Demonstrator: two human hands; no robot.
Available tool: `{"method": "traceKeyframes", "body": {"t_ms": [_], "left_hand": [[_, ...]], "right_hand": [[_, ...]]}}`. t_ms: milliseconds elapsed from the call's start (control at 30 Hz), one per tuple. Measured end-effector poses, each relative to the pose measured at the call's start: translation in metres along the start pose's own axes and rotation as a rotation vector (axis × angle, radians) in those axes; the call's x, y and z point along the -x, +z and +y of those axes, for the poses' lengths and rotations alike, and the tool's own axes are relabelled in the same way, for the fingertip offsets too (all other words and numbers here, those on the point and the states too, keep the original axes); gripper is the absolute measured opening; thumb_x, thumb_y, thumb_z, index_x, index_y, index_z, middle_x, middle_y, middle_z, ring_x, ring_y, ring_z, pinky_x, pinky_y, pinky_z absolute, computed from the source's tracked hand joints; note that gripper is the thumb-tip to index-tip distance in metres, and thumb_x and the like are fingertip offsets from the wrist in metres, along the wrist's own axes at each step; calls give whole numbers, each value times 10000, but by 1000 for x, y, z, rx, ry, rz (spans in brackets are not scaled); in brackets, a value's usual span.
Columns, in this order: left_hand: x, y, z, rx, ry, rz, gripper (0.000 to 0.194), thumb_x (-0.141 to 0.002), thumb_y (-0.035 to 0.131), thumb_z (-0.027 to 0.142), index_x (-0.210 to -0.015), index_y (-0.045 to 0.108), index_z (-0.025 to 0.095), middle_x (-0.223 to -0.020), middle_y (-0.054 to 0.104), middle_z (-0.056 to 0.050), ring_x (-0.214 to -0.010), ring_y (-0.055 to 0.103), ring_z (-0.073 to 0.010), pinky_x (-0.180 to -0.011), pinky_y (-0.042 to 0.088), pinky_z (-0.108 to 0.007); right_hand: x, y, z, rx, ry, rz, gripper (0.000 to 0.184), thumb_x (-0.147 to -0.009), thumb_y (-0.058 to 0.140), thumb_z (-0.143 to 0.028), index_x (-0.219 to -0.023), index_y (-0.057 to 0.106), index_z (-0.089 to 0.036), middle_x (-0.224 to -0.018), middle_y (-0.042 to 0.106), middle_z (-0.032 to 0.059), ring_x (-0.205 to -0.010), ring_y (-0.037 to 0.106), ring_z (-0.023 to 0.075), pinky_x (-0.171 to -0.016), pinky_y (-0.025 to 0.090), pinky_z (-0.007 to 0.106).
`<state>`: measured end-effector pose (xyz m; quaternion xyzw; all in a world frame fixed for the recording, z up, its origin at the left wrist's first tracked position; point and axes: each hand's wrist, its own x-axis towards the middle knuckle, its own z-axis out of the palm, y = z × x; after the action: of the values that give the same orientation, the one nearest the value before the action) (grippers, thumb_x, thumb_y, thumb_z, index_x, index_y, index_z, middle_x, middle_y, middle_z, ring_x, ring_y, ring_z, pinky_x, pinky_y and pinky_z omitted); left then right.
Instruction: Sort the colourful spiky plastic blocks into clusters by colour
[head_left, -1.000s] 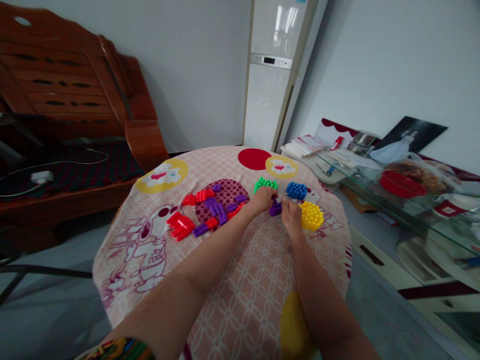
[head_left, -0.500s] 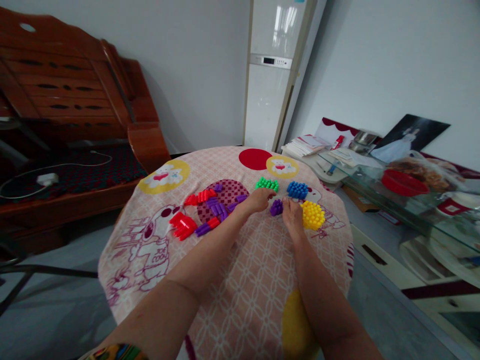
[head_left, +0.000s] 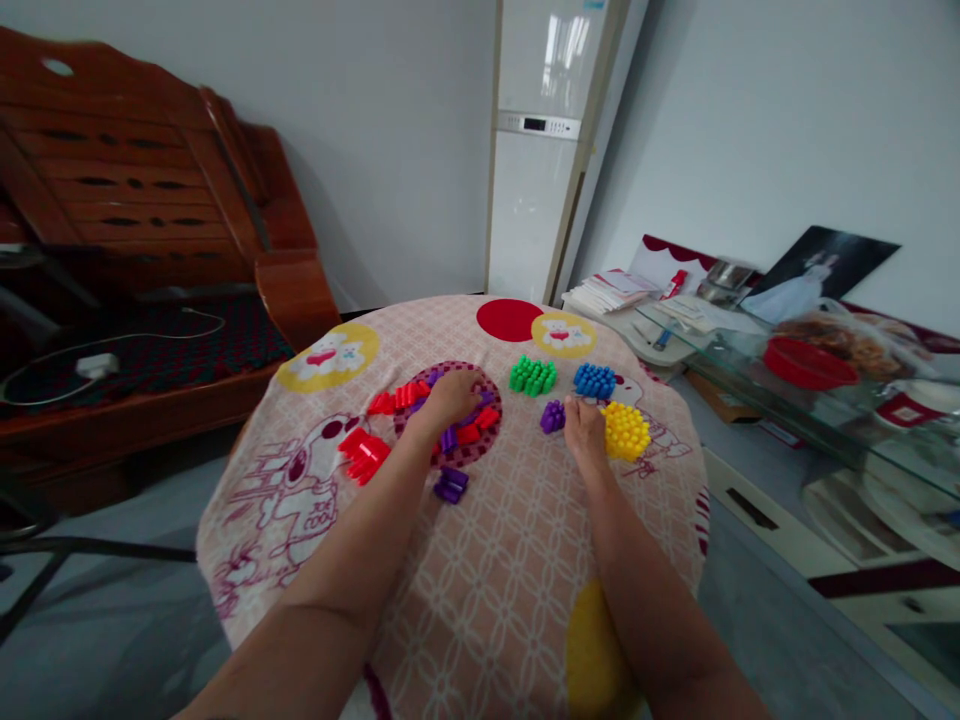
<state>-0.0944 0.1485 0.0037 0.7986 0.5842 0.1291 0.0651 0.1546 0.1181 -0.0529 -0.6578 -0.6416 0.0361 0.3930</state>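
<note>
- One head camera gives the only view, looking from the wearer's own eye level.
- It faces forward and down across the table [head_left: 510,560], whose near part runs off the bottom edge.
- The arms enter from below, nearest to the lens; the left hand [head_left: 454,398] and right hand [head_left: 585,428] lie farther out, around the middle height.
- Its wide view takes in the bench [head_left: 135,215] at left, the cabinet [head_left: 531,215] beyond the table, and the shelf [head_left: 814,430] at right.
- The wall [head_left: 397,150] forms the background.
</note>
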Motion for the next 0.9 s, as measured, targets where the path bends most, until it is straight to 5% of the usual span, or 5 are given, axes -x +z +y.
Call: {"method": "traceKeyframes", "body": {"t_ms": [167, 300, 533, 733, 900], "left_hand": [[4, 19, -11, -3, -82, 15, 276, -846, 608, 238, -1091, 684, 136, -1151, 695, -132, -1070, 634, -253, -935, 476, -323], [3, 25, -7, 37, -116, 49, 280, -796, 650, 212, -1060, 670, 120, -1048, 708, -125, -979, 652, -244, -870, 497, -314], [1, 24, -2, 204, -22, 122, 197, -765, 668, 170, -958, 693, 144, -925, 724, -76, -898, 666, -214, -846, 513, -308], [1, 21, 30, 400, 66, 185, 319, -792, 565, 80, -1048, 727, 180, -1057, 743, -54, -1004, 675, -189, -939, 494, -275], [2, 28, 57, 519, 23, 114, 285, -759, 577, 64, -994, 707, 158, -856, 729, -27, -775, 668, -139, -759, 517, -227]], "right_hand": [[0, 1, 1, 44, -5, -7, 497, -970, 291, -402, -674, 620, -178, -662, 629, 101, -649, 538, 196, -606, 285, 304], [-1, 0, 1, 50, -1, -18, 495, -965, 288, -397, -672, 624, -181, -640, 625, 93, -636, 532, 195, -600, 291, 301], [-1, -1, 2, 37, 11, -23, 484, -962, 300, -396, -680, 627, -178, -655, 635, 98, -646, 545, 201, -625, 312, 305], [-2, 1, 2, 37, 20, -8, 485, -960, 310, -396, -674, 639, -183, -658, 635, 99, -666, 535, 206, -617, 304, 302], [-1, 0, 1, 39, 13, -18, 488, -968, 309, -400, -694, 647, -179, -656, 636, 94, -661, 535, 203, -615, 300, 300]]}}
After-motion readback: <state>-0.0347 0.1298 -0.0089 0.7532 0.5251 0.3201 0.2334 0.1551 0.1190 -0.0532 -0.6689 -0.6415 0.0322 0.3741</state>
